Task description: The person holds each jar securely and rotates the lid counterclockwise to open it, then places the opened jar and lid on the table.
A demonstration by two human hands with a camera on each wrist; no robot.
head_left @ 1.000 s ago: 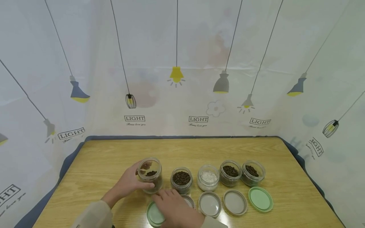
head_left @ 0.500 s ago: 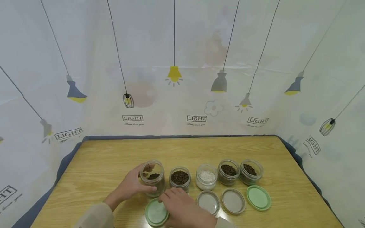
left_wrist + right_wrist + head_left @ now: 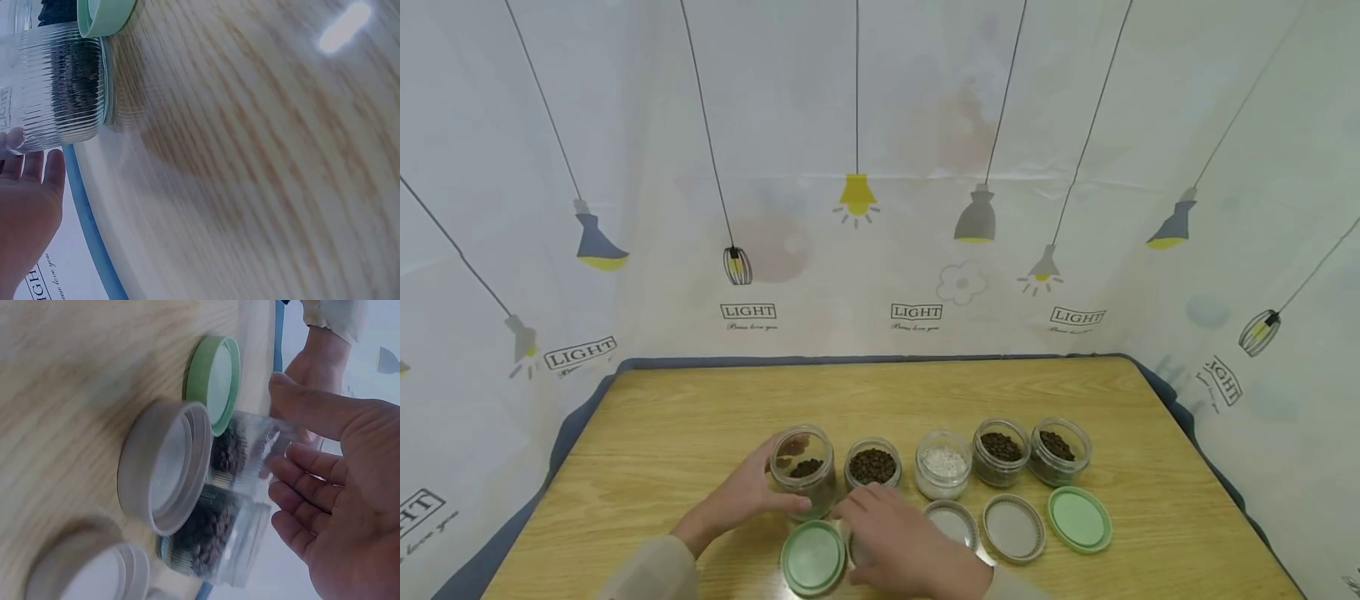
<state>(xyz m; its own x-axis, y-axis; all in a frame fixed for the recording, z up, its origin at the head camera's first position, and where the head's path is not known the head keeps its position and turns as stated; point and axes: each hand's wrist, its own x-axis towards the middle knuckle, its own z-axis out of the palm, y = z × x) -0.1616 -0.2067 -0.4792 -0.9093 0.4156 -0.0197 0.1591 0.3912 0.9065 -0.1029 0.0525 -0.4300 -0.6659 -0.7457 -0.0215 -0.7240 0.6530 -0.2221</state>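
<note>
My left hand (image 3: pixel 748 500) grips the leftmost glass jar (image 3: pixel 820 492), its thumb in front and fingers behind. Dark coffee beans (image 3: pixel 806 467) lie low inside, and the jar has no lid on. In the left wrist view the ribbed jar (image 3: pixel 75 94) stands beyond the fingers. A green lid (image 3: pixel 813 558) lies inside up in front of this jar. My right hand (image 3: pixel 902 537) holds nothing; its fingers are loosely bent over a grey lid, mostly hidden in the head view. In the right wrist view that grey lid (image 3: pixel 134 469) sits beside the green one.
To the right stand a second jar of beans (image 3: pixel 872 467), a jar of white grains (image 3: pixel 943 462), and two more bean jars (image 3: pixel 1000 450), all uncovered. Two grey lids (image 3: pixel 1041 533) and another green lid (image 3: pixel 1080 518) lie in front. A printed curtain (image 3: pixel 820 208) hangs behind the table.
My right hand has moved right, off the green lid, leaving it fully in sight. The left hand has shifted the leftmost jar slightly to the right and nearer.
</note>
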